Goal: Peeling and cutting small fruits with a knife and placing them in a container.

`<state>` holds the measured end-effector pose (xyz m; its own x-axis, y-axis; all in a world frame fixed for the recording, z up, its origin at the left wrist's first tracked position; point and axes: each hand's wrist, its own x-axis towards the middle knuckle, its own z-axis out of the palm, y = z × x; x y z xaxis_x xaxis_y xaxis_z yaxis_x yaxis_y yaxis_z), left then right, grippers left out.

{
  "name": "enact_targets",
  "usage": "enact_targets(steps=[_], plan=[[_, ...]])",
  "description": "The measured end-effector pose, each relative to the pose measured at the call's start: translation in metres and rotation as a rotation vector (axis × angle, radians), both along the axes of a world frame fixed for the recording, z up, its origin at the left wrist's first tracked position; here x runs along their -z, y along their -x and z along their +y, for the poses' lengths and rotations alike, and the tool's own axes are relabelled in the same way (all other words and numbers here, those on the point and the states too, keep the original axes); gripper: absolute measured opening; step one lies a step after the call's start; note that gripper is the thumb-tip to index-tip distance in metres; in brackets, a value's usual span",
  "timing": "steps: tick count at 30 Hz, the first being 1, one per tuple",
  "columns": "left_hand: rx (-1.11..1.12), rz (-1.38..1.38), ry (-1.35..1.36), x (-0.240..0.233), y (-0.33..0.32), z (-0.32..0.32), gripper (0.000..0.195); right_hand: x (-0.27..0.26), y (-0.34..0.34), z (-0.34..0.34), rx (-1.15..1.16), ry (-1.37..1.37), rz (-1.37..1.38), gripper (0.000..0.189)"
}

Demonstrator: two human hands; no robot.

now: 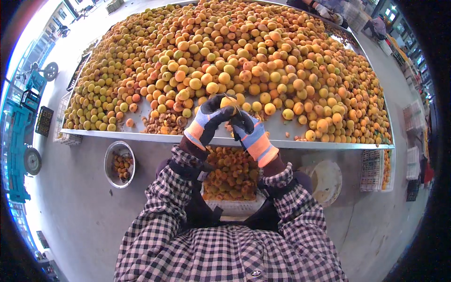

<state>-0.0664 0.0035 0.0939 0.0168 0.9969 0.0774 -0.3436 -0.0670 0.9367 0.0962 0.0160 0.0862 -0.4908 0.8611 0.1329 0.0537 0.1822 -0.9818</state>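
My left hand (208, 118), in a glove with dark fingers, grips a yellow-orange apricot (229, 102) above the front edge of the metal table (155, 136). Close beside it, my right hand (251, 131) is closed on a thin blade-like tool (236, 108) that lies against the fruit. The tool's exact shape is too small to tell, and its lower end is hidden by the fingers. A large heap of apricots (225, 53) covers most of the tabletop beyond both hands. Below my wrists, between my knees, a crate (230, 205) holds opened apricot pieces (230, 172).
Brown pits or scraps (165, 123) lie near the table edge at left. On the floor stand a metal bowl (106, 169) with several dark fruits and a pale basin (327, 183). Crates (371, 172) stand at right. A co-worker's gloved hand (323, 11) is at the far right corner.
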Motion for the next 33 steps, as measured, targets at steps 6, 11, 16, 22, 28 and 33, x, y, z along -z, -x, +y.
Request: enact_targets(steps=[6, 11, 16, 22, 28, 33], plan=[[-0.009, 0.084, -0.046, 0.004, -0.002, 0.0, 0.042, -0.007, -0.001, -0.005, 0.079, -0.202, -0.186, 0.02], [-0.031, -0.453, 0.271, 0.017, -0.04, -0.002, 0.054, 0.019, 0.005, -0.005, 0.167, -0.403, -0.316, 0.02], [-0.035, -0.095, 0.069, 0.003, -0.021, -0.002, 0.046, -0.004, 0.0, -0.006, 0.14, -0.327, -0.222, 0.02], [0.018, 0.183, -0.081, 0.008, 0.009, 0.009, 0.041, 0.003, -0.003, -0.003, 0.075, -0.248, -0.246, 0.018], [-0.121, -0.232, 0.179, 0.035, -0.036, 0.007, 0.039, 0.031, -0.002, 0.002, 0.16, -0.354, -0.416, 0.026], [-0.059, -0.062, 0.235, 0.02, -0.028, 0.001, 0.043, 0.029, -0.006, 0.003, 0.178, -0.319, -0.417, 0.032]])
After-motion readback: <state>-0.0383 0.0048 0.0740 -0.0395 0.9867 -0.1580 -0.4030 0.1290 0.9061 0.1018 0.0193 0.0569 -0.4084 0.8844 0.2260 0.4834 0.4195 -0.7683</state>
